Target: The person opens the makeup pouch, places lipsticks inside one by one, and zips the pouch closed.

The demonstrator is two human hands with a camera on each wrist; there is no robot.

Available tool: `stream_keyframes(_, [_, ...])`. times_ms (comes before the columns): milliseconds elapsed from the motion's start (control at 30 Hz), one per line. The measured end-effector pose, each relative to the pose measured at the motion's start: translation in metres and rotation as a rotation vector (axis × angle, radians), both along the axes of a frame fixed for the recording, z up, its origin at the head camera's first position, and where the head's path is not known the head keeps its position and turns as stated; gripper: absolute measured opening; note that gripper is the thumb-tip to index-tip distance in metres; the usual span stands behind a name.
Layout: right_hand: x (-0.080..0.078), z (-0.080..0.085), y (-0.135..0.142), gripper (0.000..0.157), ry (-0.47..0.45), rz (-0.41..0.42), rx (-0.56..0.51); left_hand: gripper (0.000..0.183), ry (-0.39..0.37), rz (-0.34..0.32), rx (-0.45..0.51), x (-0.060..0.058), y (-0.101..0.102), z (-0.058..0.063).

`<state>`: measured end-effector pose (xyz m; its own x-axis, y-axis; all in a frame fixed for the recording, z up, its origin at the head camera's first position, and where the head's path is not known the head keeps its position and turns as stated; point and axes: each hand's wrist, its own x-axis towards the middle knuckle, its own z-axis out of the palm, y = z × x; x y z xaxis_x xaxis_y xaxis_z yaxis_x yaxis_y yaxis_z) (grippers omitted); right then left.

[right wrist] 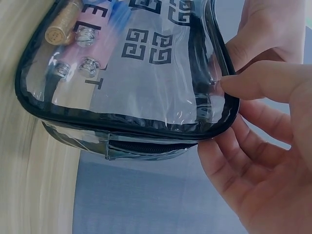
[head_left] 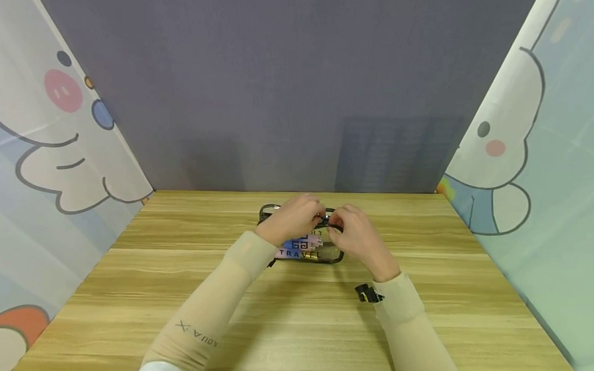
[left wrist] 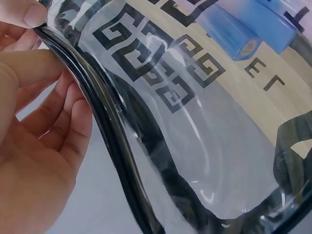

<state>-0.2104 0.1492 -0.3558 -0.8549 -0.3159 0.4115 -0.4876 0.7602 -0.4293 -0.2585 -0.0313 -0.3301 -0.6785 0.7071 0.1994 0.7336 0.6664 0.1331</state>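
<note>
A clear travel pouch [head_left: 330,253] with black piping and dark printed lettering stands on the table, its top edge between both hands. My left hand [head_left: 296,215] grips the black upper edge near its middle; in the left wrist view the fingers curl behind the black edge strip [left wrist: 105,117]. To the right, my right hand [head_left: 356,234] pinches the same edge close to the corner, thumb in front and fingers behind. A zipper [right wrist: 151,146] runs along the pouch's side in the right wrist view. Through the plastic show blue-capped items [left wrist: 234,34] and a gold-capped one [right wrist: 63,24].
The wood-grain table [head_left: 185,280] extends around the pouch on all sides. A dark grey panel [head_left: 280,97] rises behind the table's far edge. Curtains with cartoon prints [head_left: 538,161] hang at both sides. A small black wrist device [head_left: 369,293] sits at the right cuff.
</note>
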Motion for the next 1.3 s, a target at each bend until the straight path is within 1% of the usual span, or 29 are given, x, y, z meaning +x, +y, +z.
stream_keyframes(233, [-0.0008, 0.0002, 0.0010, 0.007, -0.017, 0.001, 0.002, 0.013, -0.061, 0.030, 0.016, -0.0026, 0.0028, -0.0001])
stream_keyframes(500, [0.0010, 0.0017, 0.0003, 0.007, -0.019, -0.003, 0.006, 0.011, -0.091, 0.025, 0.026, -0.0031, 0.0041, 0.0005])
stream_keyframes(633, [0.0014, 0.0015, 0.0000, 0.008, -0.010, -0.002, 0.011, 0.015, -0.094, 0.012, 0.040, -0.0022, 0.0036, 0.0011])
stream_keyframes(767, [0.0021, 0.0019, -0.0008, 0.007, -0.009, -0.004, 0.016, 0.018, -0.067, 0.003, 0.045, -0.0005, 0.0032, 0.0018])
stream_keyframes(933, [0.0027, 0.0023, -0.0014, 0.007, -0.016, -0.011, 0.016, 0.018, -0.048, 0.013, 0.048, 0.0012, 0.0039, 0.0025])
stream_keyframes(1067, [0.0030, 0.0020, -0.0014, 0.007, -0.026, -0.009, 0.011, 0.017, -0.066, 0.030, 0.056, 0.0028, 0.0044, 0.0030])
stream_keyframes(1300, [0.0033, 0.0027, -0.0017, 0.007, -0.024, -0.010, 0.012, 0.012, -0.119, 0.066, 0.079, 0.0042, 0.0037, 0.0044])
